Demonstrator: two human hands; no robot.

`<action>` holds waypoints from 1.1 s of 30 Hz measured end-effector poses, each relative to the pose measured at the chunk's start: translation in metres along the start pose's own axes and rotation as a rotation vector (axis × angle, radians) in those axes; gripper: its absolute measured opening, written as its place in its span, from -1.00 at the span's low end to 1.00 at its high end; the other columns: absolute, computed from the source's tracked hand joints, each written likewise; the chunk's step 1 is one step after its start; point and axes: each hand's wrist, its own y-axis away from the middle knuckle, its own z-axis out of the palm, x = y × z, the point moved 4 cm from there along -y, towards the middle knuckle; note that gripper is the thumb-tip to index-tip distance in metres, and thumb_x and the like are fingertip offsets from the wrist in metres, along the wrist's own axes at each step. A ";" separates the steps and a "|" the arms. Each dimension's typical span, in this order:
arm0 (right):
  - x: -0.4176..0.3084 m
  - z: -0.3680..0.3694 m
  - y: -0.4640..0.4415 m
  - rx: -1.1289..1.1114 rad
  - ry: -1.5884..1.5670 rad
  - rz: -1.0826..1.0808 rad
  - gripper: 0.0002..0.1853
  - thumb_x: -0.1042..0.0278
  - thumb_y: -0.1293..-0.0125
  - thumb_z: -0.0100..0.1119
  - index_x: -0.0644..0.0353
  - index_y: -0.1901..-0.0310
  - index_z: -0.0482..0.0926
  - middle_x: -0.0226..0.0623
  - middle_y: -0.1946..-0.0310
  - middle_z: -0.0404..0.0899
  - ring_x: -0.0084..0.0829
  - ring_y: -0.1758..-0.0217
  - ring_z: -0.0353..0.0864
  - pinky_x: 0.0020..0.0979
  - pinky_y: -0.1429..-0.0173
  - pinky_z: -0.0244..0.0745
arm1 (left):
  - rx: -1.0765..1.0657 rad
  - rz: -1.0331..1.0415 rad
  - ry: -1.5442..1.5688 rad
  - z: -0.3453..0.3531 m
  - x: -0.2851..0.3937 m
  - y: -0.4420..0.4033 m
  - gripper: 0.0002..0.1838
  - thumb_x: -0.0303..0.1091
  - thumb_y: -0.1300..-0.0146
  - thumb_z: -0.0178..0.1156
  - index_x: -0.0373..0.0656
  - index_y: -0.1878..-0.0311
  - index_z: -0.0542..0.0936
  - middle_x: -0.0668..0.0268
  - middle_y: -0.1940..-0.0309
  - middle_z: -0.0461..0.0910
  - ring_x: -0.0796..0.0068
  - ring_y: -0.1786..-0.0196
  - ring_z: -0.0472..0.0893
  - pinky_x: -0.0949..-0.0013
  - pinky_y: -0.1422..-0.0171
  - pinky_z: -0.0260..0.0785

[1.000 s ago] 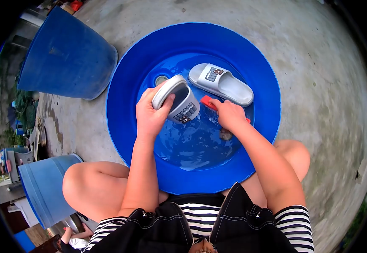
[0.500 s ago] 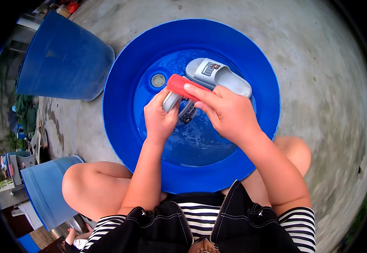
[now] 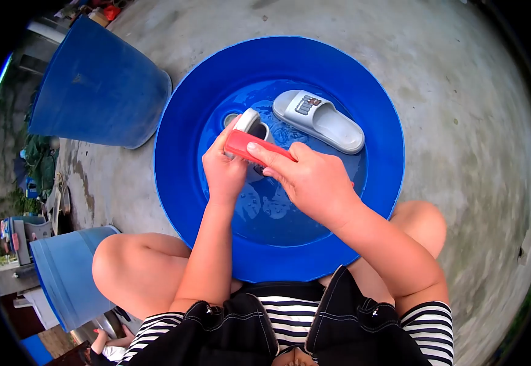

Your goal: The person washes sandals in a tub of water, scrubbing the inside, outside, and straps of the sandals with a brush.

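My left hand (image 3: 224,174) is closed around a grey slide sandal (image 3: 249,119) held tilted on its edge above the water. In my right hand (image 3: 314,177) is a red scrubbing brush (image 3: 254,147), its handle running under my fingers and its head against the near part of that sandal. The bristles face away from me and are hidden. A second grey slide sandal (image 3: 321,121), with a cartoon print on its strap, lies in the round blue tub (image 3: 186,207). Shallow water covers the tub's floor.
A tall blue bucket (image 3: 104,85) stands left of the tub on the concrete floor (image 3: 461,110). A lighter blue bucket (image 3: 73,271) is near my left knee. Another person's arm (image 3: 99,341) shows at the lower left.
The red brush has moved down and slightly left, from the held sandal's far end toward its near part. More of that sandal's far end shows above the brush.
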 end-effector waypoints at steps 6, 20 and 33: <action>0.023 -0.008 -0.012 0.068 0.075 0.167 -0.58 0.09 -0.46 0.25 -0.37 -0.33 0.62 -0.26 0.45 0.52 -0.21 0.46 0.66 -0.20 0.44 0.56 | -0.005 -0.038 0.027 0.005 0.005 0.005 -0.56 -0.58 -0.31 0.35 -0.19 -0.26 0.68 0.13 -0.08 0.77 0.42 -0.11 0.74 0.37 -0.21 0.54; 0.043 -0.004 -0.015 0.051 -0.043 0.251 -0.59 0.09 -0.46 0.25 -0.37 -0.32 0.63 -0.25 0.46 0.50 -0.19 0.48 0.64 -0.19 0.45 0.54 | -0.049 0.004 -0.004 0.009 0.003 0.008 -0.53 -0.55 -0.26 0.40 -0.13 -0.27 0.69 0.10 -0.01 0.78 0.32 -0.05 0.79 0.34 -0.16 0.57; 0.033 0.014 -0.006 0.115 -0.210 0.181 -0.58 0.05 -0.53 0.16 -0.40 -0.38 0.58 -0.24 0.49 0.51 -0.12 0.44 0.60 -0.12 0.30 0.56 | -0.037 0.005 0.006 0.004 0.003 0.011 -0.56 -0.53 -0.29 0.42 -0.19 -0.25 0.69 0.14 0.00 0.79 0.41 -0.06 0.76 0.39 -0.18 0.55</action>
